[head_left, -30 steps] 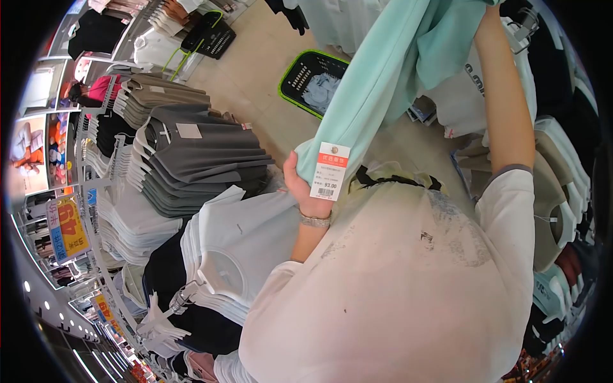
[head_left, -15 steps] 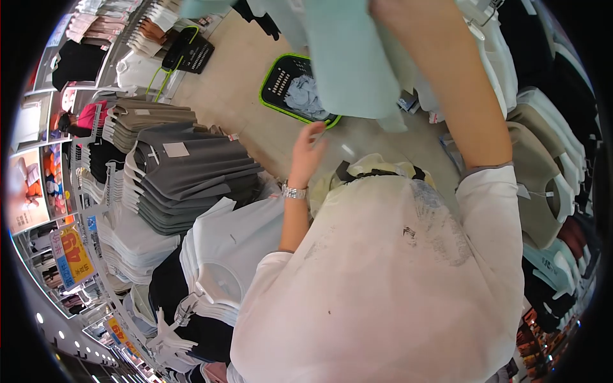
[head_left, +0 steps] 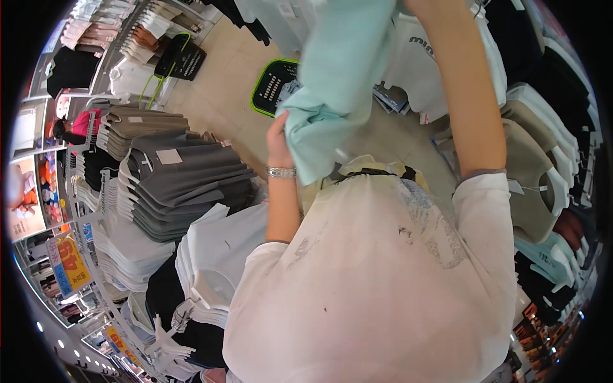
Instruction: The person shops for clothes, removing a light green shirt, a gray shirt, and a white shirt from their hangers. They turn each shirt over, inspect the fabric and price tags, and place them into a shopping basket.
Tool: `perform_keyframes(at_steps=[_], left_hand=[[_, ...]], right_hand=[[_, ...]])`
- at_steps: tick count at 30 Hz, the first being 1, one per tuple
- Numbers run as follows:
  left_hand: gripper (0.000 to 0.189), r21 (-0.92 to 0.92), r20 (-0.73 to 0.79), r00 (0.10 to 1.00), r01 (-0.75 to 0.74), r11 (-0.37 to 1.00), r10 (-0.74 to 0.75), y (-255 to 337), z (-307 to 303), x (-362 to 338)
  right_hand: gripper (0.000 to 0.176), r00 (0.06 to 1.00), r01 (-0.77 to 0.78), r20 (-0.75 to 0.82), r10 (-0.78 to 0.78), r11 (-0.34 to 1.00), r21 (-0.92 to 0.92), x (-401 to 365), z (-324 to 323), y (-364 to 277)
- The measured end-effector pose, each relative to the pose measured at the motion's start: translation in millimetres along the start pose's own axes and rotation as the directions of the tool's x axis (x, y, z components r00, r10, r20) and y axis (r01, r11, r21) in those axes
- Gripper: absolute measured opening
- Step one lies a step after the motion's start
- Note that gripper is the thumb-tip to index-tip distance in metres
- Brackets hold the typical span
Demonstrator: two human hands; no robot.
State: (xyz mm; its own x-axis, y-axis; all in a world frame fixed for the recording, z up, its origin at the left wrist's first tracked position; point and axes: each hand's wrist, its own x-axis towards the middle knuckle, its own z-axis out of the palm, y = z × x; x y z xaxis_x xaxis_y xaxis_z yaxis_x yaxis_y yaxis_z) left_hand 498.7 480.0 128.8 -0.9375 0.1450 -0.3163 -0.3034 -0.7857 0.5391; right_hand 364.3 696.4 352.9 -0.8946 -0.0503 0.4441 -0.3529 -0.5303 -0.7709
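Observation:
A mint-green garment (head_left: 348, 70) hangs in front of me, its cut not plain to see. My left hand (head_left: 278, 142), with a metal watch band at the wrist, is closed on its lower left part, thumb and fingers pressed into the bunched cloth. High at the top edge, my right hand (head_left: 420, 6) is beside the garment's upper end; its fingers are cut off by the frame. Behind the cloth, on the floor, stands a black basket with a green rim (head_left: 257, 89). Bluish cloth (head_left: 288, 89) lies inside it, partly covered from view.
Dark grey T-shirts (head_left: 185, 172) and white shirts (head_left: 223, 242) hang on racks to my left. To the right hang a lettered white shirt (head_left: 421, 70) and an olive top (head_left: 527, 172). Another black basket (head_left: 185, 57) stands farther back. Price signs (head_left: 69, 263) are at far left.
My left hand was apart from the garment with its fingers loose; now it has taken hold of the cloth. The garment's lower end has come down and left, covering more of the basket.

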Motion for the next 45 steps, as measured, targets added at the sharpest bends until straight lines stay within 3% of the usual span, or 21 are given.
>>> perform_keyframes(at_steps=[3, 4, 7, 8, 10, 11, 13, 17, 19, 22, 26, 29, 32, 35, 36, 39, 42, 43, 45], left_hand=[[0.038, -0.042, 0.083, 0.996, 0.046, 0.998, -0.043, 21, 10, -12], [0.038, -0.031, 0.088, 0.996, 0.001, 1.0, 0.002, 21, 7, -10], [0.034, -0.062, 0.093, 0.995, -0.015, 0.998, 0.021, 24, 10, -12], [0.032, -0.126, 0.158, 0.987, 0.007, 0.992, 0.013, 26, 11, -12], [0.03, -0.242, 0.289, 0.957, 0.065, 0.968, 0.008, 31, 13, -14], [0.03, -0.228, 0.222, 0.975, 0.036, 0.973, 0.016, 32, 15, -15], [0.029, -0.198, 0.09, 0.995, -0.019, 0.98, 0.038, 35, 23, -18], [0.032, -0.203, 0.079, 0.994, 0.089, 0.975, -0.074, 35, 35, -15], [0.037, -0.2, 0.121, 0.99, 0.102, 0.974, -0.079, 27, 37, -12], [0.037, -0.117, -0.062, 0.996, 0.063, 0.991, -0.071, 18, 69, -23], [0.029, 0.025, -0.059, 0.993, 0.106, 0.994, -0.104, 12, 58, -20], [0.024, 0.125, -0.085, 0.993, 0.092, 0.988, -0.082, 2, 52, -29], [0.022, 0.182, -0.07, 0.992, 0.112, 0.977, -0.1, -8, 47, -33], [0.024, 0.253, -0.057, 0.99, 0.137, 0.958, -0.127, -19, 42, -34], [0.026, 0.283, -0.086, 0.987, 0.153, 0.947, -0.133, -21, 43, -36], [0.03, 0.552, -0.137, 0.987, 0.143, 0.821, -0.08, -29, 31, -36], [0.027, 0.716, -0.053, 0.997, 0.075, 0.694, -0.053, -32, 14, -36], [0.026, 0.76, -0.021, 0.999, 0.049, 0.648, -0.051, -34, 6, -35], [0.024, 0.718, -0.03, 1.0, 0.027, 0.695, -0.009, -39, -3, -37]], right_hand=[[0.018, 0.979, -0.205, -0.052, 0.199, 0.943, -0.261, -24, -15, 32], [0.019, 0.956, -0.291, -0.081, 0.28, 0.893, -0.344, -33, -18, 42], [0.019, 0.945, -0.319, -0.007, 0.327, 0.918, -0.234, -47, -25, 74], [0.019, 0.947, -0.315, -0.004, 0.323, 0.921, -0.228, -50, -26, 83], [0.029, 0.901, -0.376, 0.074, 0.427, 0.854, -0.36, -56, -30, 93], [0.036, 0.872, -0.394, 0.106, 0.478, 0.814, -0.427, -59, -31, 96], [0.037, 0.858, -0.29, 0.215, 0.466, 0.786, -0.546, -77, -26, 100], [0.049, 0.742, -0.16, 0.456, 0.491, 0.791, -0.591, -114, -17, 123], [0.055, 0.752, -0.041, 0.439, 0.491, 0.7, -0.713, -127, -8, 123], [0.064, 0.69, -0.004, 0.436, 0.578, 0.605, -0.796, -129, -6, 122], [0.059, 0.637, -0.089, 0.413, 0.651, 0.594, -0.8, -130, -12, 114], [0.058, 0.629, -0.263, 0.411, 0.659, 0.679, -0.685, -140, -33, 127], [0.071, 0.544, -0.376, 0.409, 0.733, 0.649, -0.662, -149, -54, 146], [0.068, 0.534, -0.213, 0.539, 0.652, 0.72, -0.66, -160, -59, 145], [0.061, 0.494, -0.16, 0.504, 0.708, 0.644, -0.748, -164, -58, 146], [0.05, 0.461, -0.229, 0.423, 0.78, 0.565, -0.793, -174, -55, 152], [0.041, 0.474, -0.152, 0.341, 0.812, 0.456, -0.877, -194, -76, 194], [0.039, 0.518, -0.201, 0.342, 0.784, 0.5, -0.843, -198, -83, 205], [0.036, 0.599, -0.282, 0.338, 0.726, 0.587, -0.759, -198, -88, 219]])
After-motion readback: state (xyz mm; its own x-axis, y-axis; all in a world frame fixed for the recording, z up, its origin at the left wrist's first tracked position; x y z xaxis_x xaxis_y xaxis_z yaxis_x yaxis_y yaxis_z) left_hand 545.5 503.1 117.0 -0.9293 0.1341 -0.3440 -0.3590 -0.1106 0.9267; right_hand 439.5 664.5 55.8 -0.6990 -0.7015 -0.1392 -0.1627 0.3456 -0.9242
